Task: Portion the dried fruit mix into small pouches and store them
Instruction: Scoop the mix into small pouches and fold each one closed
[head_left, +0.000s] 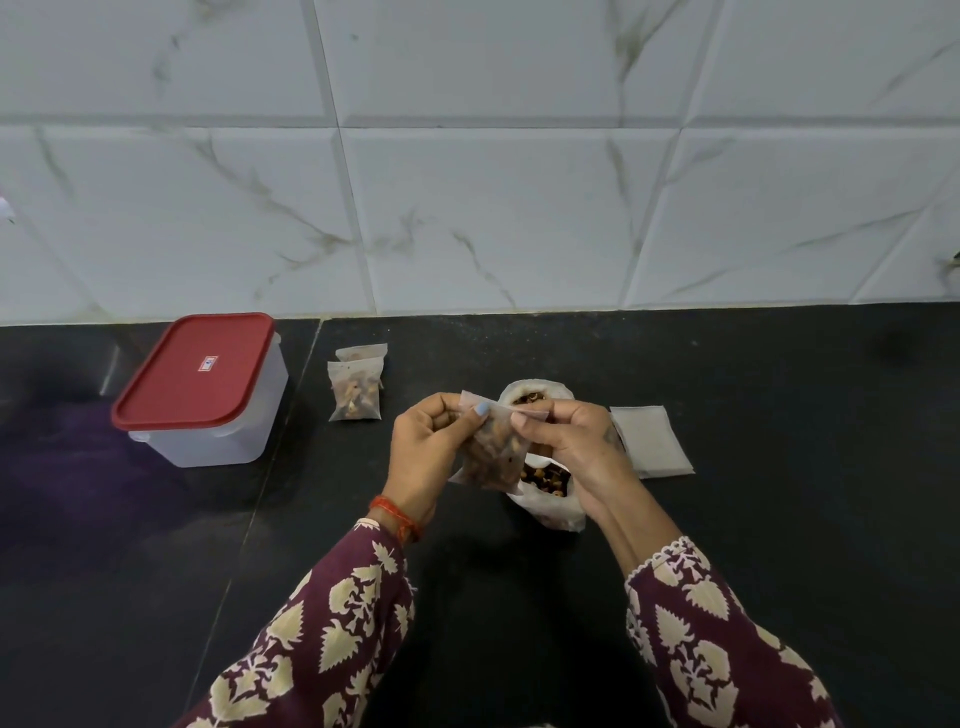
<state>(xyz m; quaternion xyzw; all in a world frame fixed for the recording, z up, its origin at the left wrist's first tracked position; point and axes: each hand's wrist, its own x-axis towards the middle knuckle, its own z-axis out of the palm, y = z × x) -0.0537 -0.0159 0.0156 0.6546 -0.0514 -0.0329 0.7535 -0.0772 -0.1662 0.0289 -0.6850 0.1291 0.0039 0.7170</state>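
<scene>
A small clear pouch (493, 452) filled with dried fruit mix hangs above the black counter, held between both hands. My left hand (426, 457) pinches its top left edge with the thumb on the front. My right hand (566, 447) pinches the top right edge. Right behind and below the pouch lies the big open bag of dried fruit mix (545, 488), partly hidden by my hands. Two filled pouches (356, 389) lie overlapping to the left. A flat stack of empty pouches (652, 441) lies to the right.
A clear plastic box with a shut red lid (200, 384) stands at the left on the counter (779, 519). A marbled tile wall (493, 182) rises straight behind. A seam in the counter runs diagonally left of my left arm.
</scene>
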